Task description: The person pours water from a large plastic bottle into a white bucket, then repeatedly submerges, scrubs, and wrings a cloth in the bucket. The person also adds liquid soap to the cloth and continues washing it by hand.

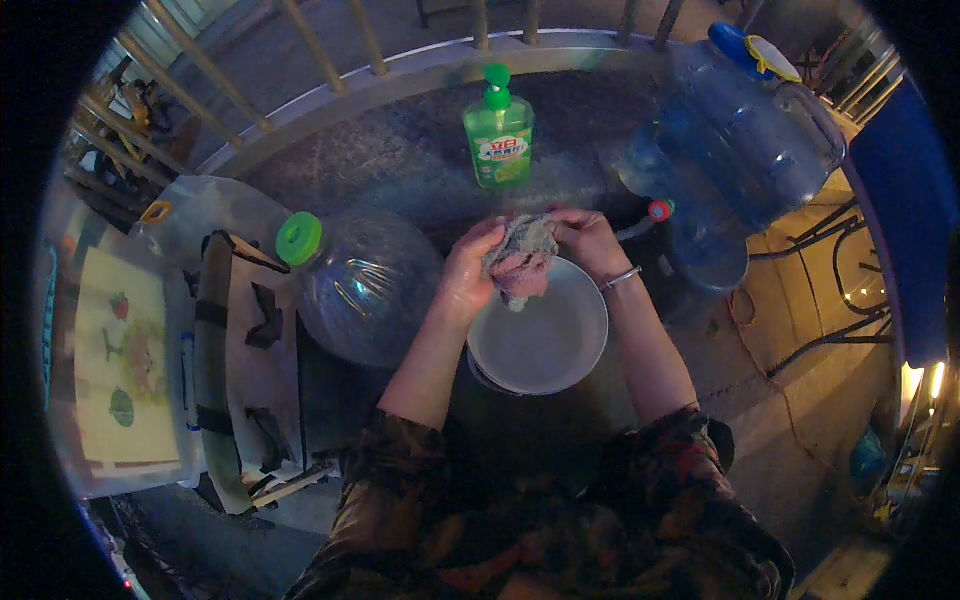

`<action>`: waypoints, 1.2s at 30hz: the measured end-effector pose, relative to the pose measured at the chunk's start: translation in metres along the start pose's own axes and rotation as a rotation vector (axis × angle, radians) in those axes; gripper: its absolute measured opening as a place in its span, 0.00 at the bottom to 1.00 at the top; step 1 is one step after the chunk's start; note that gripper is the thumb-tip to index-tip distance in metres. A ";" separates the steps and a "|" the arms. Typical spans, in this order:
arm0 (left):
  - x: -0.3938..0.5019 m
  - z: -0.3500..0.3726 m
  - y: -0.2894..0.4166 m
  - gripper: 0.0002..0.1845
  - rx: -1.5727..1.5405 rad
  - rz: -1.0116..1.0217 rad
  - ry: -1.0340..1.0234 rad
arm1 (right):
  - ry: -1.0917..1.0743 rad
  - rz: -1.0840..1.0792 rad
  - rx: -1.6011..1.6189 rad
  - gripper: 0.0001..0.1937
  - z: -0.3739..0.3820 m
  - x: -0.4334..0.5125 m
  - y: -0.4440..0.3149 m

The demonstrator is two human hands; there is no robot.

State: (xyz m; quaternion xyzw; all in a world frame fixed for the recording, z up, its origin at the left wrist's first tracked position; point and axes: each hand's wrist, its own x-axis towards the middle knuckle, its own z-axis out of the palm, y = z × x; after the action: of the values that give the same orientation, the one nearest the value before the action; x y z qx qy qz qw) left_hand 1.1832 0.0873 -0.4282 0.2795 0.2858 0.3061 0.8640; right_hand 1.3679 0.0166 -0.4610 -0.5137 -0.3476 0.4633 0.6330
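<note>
A crumpled grey and pink cloth (523,259) hangs bunched between my two hands. My left hand (471,266) grips its left side. At its upper right, the fingers of my right hand (592,238) pinch the fabric; a metal bangle circles that wrist. Directly below is a round white basin (544,337), its far rim partly covered by the cloth and my hands. The lower end of the cloth overlaps the basin's upper left in view. Beyond my hands stands a green pump bottle of dish soap (500,139), upright on a dark surface.
A large clear jug with a green cap (367,285) lies left of my forearm. To the right are a big blue-tinted water jug (750,135) and a red-capped nozzle (661,211). Metal railings (315,45) run behind. A plastic storage box (127,360) sits far left.
</note>
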 end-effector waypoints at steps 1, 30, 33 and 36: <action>-0.004 0.004 -0.001 0.14 0.038 0.016 0.035 | 0.073 -0.055 -0.050 0.08 0.000 -0.002 0.001; 0.033 -0.038 -0.074 0.13 0.246 0.109 0.083 | 0.487 -0.449 -0.710 0.09 0.111 -0.050 0.022; 0.022 -0.028 -0.074 0.15 0.338 0.117 0.100 | 0.440 -0.294 -0.627 0.09 0.101 -0.044 0.027; 0.001 0.001 -0.072 0.16 0.256 -0.085 0.358 | 0.553 -0.212 -0.728 0.08 0.074 -0.019 0.014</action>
State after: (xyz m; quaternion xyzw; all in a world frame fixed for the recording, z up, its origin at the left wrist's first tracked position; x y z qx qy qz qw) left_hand 1.2110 0.0407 -0.4758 0.3156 0.4829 0.2753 0.7690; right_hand 1.2902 0.0240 -0.4571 -0.7681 -0.3566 0.0895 0.5243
